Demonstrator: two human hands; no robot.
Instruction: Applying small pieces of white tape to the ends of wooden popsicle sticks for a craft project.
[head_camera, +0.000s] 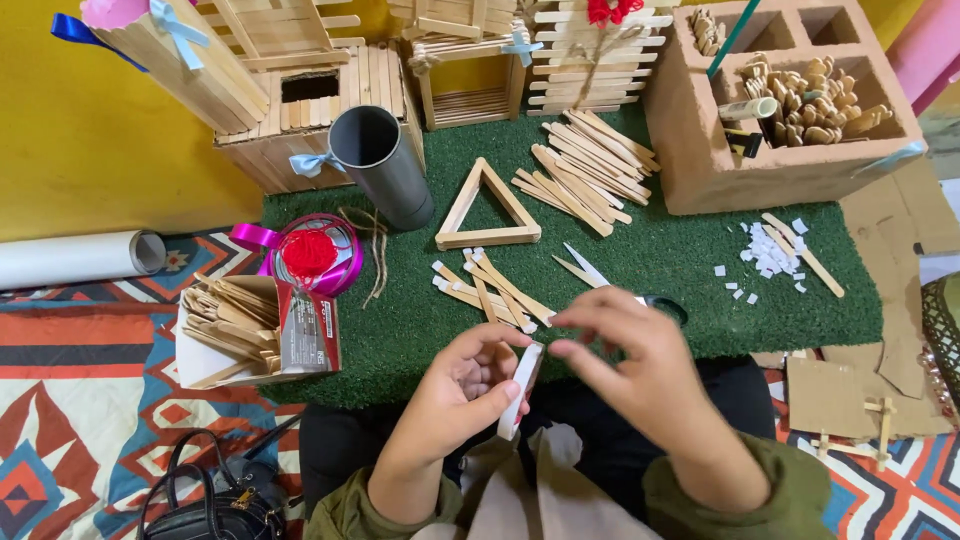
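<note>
We note the left hand (468, 385) curled around a thin white strip (522, 390), thumb along its face and fingers behind it; the strip stands nearly upright, tilted slightly toward one o'clock. The right hand (625, 350) hovers at the strip's upper end, at about two o'clock from the left hand, its thumb and forefinger pinched together at the tip. We think it is picking at the strip's top edge, but the contact is too small to confirm.

At twelve o'clock from the hands, on the green turf mat (660, 260), lies a loose cluster of flat wooden sticks (490, 290), some with white tips. Just beside them, toward one o'clock, a pair of scissors (590, 270) rests with blades open, the handle partly hidden behind the right hand. Further at twelve o'clock sits a triangle of glued sticks (488, 208), and beyond it a larger pile of sticks (585, 170).

At two o'clock we record small white paper squares (768, 250) scattered near two more sticks, and behind them a cardboard box (700, 150) with compartments holding wooden pieces.

At ten o'clock: a reel of pink ribbon (310, 255), a grey tube (385, 165) tipped on its side, and an open carton of sticks (240, 325). A black handbag (215, 500) lies at eight o'clock on the patterned rug.
</note>
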